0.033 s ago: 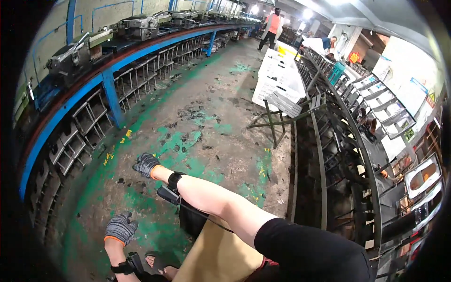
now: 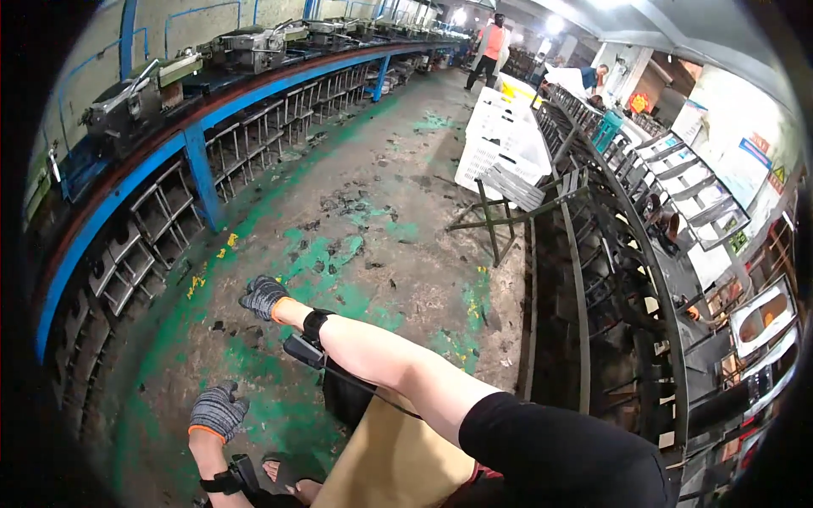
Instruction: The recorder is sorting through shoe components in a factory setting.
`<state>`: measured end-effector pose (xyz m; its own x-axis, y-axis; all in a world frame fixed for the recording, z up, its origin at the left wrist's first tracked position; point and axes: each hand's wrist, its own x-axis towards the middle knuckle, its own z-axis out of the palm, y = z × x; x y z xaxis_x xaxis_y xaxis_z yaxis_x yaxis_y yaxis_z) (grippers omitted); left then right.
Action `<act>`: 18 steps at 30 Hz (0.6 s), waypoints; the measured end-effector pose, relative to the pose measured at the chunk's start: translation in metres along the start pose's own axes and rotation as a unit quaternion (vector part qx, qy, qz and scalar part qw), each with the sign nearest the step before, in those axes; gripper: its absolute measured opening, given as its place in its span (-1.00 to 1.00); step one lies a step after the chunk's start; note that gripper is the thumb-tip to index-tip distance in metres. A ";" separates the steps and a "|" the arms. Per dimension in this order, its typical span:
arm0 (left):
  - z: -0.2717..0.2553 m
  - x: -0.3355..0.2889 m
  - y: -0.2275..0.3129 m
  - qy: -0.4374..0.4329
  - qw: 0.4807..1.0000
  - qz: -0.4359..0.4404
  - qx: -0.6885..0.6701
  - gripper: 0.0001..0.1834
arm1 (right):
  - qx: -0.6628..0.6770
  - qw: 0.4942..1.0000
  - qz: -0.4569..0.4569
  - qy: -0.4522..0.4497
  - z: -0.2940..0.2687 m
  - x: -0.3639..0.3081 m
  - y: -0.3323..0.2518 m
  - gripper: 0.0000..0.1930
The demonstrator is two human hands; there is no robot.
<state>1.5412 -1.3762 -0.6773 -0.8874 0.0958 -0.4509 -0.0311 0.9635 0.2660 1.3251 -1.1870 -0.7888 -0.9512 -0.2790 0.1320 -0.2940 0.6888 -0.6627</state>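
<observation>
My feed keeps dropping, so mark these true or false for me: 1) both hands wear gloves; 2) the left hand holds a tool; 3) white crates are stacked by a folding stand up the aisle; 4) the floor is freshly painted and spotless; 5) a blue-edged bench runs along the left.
1) True: the left hand and the right hand both wear grey knit gloves.
2) False: the left hand holds nothing; its fingers are curled over the floor.
3) True: the white crates stand by the folding stand.
4) False: the floor is worn, with patchy green paint and debris.
5) True: the blue-edged bench curves along the left.
</observation>
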 end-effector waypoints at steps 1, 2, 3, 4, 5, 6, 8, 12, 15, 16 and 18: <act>0.002 -0.001 -0.001 0.005 1.000 0.000 -0.003 -0.40 | 0.014 0.999 0.022 -0.043 -0.001 0.000 -0.004 -0.63; 0.004 -0.003 -0.003 0.011 1.000 0.001 -0.006 -0.40 | 0.028 0.995 0.045 -0.085 -0.002 0.000 -0.008 -0.64; 0.009 -0.005 -0.011 0.010 1.000 0.001 -0.008 -0.40 | 0.027 0.995 0.044 -0.086 0.005 -0.003 -0.018 -0.64; 0.011 -0.001 -0.014 0.000 1.000 -0.002 -0.012 -0.41 | 0.015 0.999 0.030 -0.043 0.009 -0.006 -0.018 -0.65; 0.014 0.001 -0.017 -0.011 1.000 -0.006 -0.015 -0.41 | 0.003 1.000 0.016 -0.001 0.016 -0.006 -0.015 -0.65; 0.013 0.010 -0.007 0.025 0.999 0.036 -0.026 -0.43 | 0.004 0.999 0.029 0.032 0.012 0.001 0.004 -0.66; 0.013 0.007 -0.006 0.021 0.999 0.040 -0.014 -0.44 | 0.008 0.999 0.040 0.023 0.016 0.001 0.003 -0.67; 0.011 0.003 -0.001 0.036 0.998 0.048 -0.006 -0.45 | -0.007 0.999 0.033 0.027 0.024 0.007 0.002 -0.66; 0.020 -0.002 -0.019 0.024 0.999 0.014 -0.016 -0.44 | -0.018 0.999 0.019 -0.039 0.034 0.000 -0.019 -0.65; 0.015 0.005 -0.010 0.016 1.000 0.026 -0.004 -0.43 | -0.071 0.997 -0.020 -0.037 0.029 0.006 -0.005 -0.64; 0.014 0.012 -0.006 0.019 0.999 0.034 0.002 -0.42 | -0.124 0.990 -0.061 -0.037 0.026 0.012 0.007 -0.64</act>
<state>1.5377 -1.3769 -0.6962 -0.9046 0.1519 -0.3982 0.0322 0.9560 0.2916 1.3142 -1.2023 -0.8110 -0.9008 -0.4115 0.1388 -0.4281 0.7877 -0.4430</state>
